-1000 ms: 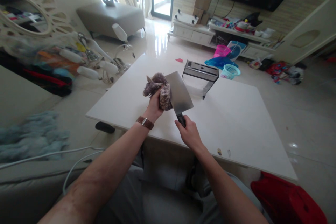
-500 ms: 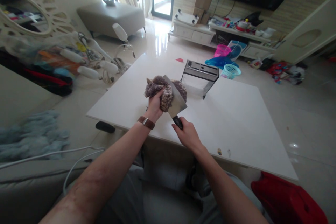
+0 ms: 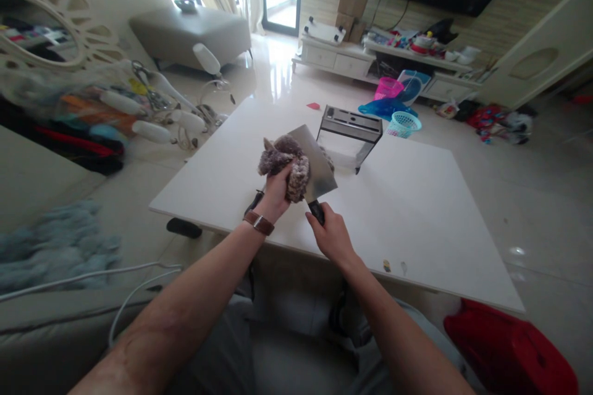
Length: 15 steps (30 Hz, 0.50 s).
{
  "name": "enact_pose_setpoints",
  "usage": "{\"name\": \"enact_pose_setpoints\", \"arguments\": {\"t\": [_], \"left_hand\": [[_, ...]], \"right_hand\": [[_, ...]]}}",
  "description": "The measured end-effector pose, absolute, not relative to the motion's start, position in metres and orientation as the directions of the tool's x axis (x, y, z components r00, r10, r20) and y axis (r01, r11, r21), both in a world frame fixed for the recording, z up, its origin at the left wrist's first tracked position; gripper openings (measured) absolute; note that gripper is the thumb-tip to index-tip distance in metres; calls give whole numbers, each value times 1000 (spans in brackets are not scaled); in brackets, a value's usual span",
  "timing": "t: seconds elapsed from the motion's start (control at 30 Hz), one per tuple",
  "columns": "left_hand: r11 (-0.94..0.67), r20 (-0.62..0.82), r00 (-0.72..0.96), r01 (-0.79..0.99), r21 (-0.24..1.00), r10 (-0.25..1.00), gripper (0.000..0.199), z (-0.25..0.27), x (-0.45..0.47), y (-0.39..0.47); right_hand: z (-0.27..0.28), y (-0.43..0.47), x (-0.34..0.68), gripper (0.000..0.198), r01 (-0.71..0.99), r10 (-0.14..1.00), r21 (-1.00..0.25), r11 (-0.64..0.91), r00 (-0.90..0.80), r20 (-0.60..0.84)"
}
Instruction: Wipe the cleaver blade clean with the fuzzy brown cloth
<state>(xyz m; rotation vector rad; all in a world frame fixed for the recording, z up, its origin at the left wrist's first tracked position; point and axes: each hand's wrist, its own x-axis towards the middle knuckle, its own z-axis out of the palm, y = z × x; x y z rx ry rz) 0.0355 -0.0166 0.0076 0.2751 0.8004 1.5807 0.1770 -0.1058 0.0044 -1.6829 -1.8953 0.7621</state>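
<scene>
Above the near-left part of the white square tabletop, the person's left hand is clenched around a fuzzy brown-grey wad of cloth, pressing it against the flat of a broad steel cleaver blade. A brown leather watch strap circles that wrist. The right hand is wrapped tight around the cleaver's black handle, holding the blade tilted up and away from the person, its tip pointing toward the far side of the tabletop. Part of the cloth shows past the blade's far edge too, so the wad sits on both faces of the steel.

Farther back on the tabletop, beyond the cleaver, stands a dark metal slotted knife rack, well apart from both hands. Near the tabletop's front edge lie two small specks, too small to identify. Off the tabletop's near-right corner sits a red bag; past its far-right edge, on the floor, a teal plastic basket and a pink one
</scene>
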Motion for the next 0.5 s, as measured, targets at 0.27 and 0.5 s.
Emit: {"name": "enact_pose_setpoints", "arguments": {"t": [0.27, 0.5], "left_hand": [[58, -256, -186, -694, 718, 949, 51, 5, 67, -35], [-69, -240, -334, -700, 711, 911, 37, 3, 32, -9]], "right_hand": [[5, -102, 179, 21, 731, 994, -678, 81, -112, -2], [12, -105, 176, 20, 718, 989, -690, 85, -146, -31]]}}
